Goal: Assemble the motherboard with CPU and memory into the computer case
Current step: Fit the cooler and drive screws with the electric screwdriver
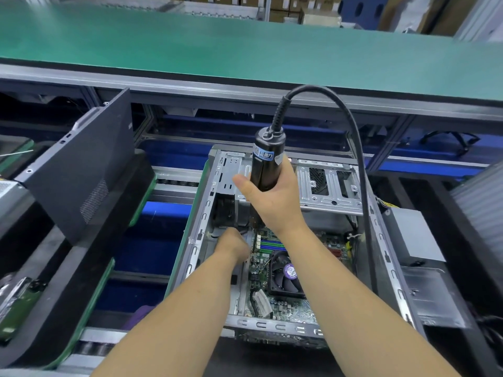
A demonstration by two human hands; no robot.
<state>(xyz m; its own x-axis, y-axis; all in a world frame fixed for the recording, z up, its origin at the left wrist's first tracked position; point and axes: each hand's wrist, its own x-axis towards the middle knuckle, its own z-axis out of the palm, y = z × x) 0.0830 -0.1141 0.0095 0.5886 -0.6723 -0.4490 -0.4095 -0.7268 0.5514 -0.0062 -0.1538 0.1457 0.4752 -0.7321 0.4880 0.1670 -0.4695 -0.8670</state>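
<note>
While right hand (268,197) grips the screwdriver (265,161), green motherboard (275,306) lies in case (206,213).

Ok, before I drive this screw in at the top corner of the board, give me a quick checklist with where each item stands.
1. Electric screwdriver gripped: ok, right hand wraps its body, upright.
2. Bit seated on the screw: cannot tell, tip is hidden behind the hand.
3. Left hand steadying at the board's edge: ok, what it holds cannot tell.
4. Motherboard lying inside the computer case: ok.
5. Cord away from the CPU fan: ok, it arcs over the right side.
</note>
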